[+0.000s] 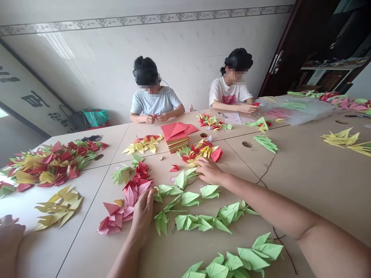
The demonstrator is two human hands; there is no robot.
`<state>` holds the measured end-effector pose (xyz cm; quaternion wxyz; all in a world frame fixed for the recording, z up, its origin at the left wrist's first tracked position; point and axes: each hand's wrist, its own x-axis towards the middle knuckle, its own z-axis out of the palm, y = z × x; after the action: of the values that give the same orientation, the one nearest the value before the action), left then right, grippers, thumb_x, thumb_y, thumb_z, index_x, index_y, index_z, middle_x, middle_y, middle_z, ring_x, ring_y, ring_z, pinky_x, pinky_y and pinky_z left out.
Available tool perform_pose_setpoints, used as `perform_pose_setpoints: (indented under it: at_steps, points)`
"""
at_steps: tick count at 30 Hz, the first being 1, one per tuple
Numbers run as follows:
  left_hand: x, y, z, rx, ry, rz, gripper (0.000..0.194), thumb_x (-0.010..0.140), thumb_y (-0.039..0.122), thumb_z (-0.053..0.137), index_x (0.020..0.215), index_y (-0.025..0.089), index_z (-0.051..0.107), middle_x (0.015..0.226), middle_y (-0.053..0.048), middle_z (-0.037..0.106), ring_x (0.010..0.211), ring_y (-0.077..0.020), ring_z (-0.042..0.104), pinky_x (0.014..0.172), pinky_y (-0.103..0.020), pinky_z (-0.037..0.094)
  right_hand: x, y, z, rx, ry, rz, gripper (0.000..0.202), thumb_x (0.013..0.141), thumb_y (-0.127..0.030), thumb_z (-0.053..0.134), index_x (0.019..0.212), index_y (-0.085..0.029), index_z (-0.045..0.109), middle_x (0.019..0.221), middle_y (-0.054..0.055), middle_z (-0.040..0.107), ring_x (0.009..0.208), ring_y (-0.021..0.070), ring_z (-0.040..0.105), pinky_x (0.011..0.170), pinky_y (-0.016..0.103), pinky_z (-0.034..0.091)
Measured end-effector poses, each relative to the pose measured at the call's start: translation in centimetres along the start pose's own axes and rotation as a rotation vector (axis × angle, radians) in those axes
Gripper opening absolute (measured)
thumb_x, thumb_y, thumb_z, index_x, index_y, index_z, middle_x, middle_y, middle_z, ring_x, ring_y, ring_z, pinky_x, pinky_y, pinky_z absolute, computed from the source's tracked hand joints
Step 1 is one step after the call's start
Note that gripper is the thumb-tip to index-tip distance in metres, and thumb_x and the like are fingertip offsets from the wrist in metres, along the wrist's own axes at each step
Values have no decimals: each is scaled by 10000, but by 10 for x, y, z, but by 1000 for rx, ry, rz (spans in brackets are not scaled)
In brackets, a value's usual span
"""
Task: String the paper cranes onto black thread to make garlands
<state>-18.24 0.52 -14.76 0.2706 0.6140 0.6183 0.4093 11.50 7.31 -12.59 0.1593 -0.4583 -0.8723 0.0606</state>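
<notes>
My left hand (144, 206) rests at the left end of a green folded-paper strand (189, 197), beside a pink and red row of paper cranes (130, 197); what its fingers grip, if anything, is hidden. Farther forward, my right hand (209, 171) reaches to the edge of a mixed red, yellow and green pile (199, 150), its fingers at yellow and green pieces near the strand's upper end. Whether it grips one is unclear. Another green strand (214, 221) lies nearer me, and a third (234, 262) is at the bottom edge.
Red square paper (178, 131) tops a tall stack. Large crane piles (55, 162) and yellow cranes (59, 206) lie left. Two people (155, 102) (232, 90) sit opposite; another person's hand (10, 231) is at far left. A dark cord (265, 177) crosses the right side.
</notes>
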Motion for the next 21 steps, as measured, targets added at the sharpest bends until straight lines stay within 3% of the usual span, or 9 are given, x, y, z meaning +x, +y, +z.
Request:
perform_pose_setpoints:
  at_steps: [6,10,15,21]
  points:
    - [-3,1,0,8,0,5,452,874,551,419,927,184,677,962,-78,724,922,-242,662,817,-339,517,-27,-4,-23,36,19,-8,196,761,-98,582,782,-206,745,1256,95,610,1252,329,419,994,502,373]
    - [-5,3,1,23,-12,3,476,880,567,406,895,177,679,878,-71,721,834,-233,664,735,-322,523,-55,3,-32,101,-8,31,169,777,-139,576,741,-214,723,1084,88,685,1099,299,551,904,439,452]
    - [-6,1,2,42,-40,14,509,875,595,397,890,172,679,903,-74,717,843,-235,656,737,-322,518,-87,15,-29,165,-19,150,151,791,-214,562,793,-243,711,986,56,714,972,252,629,841,370,497]
    - [-5,-7,1,102,-34,8,509,877,602,386,893,182,674,819,-52,703,785,-222,647,699,-316,511,-134,40,-26,135,110,361,252,846,-378,477,922,-245,677,1043,77,703,1011,256,622,881,380,488]
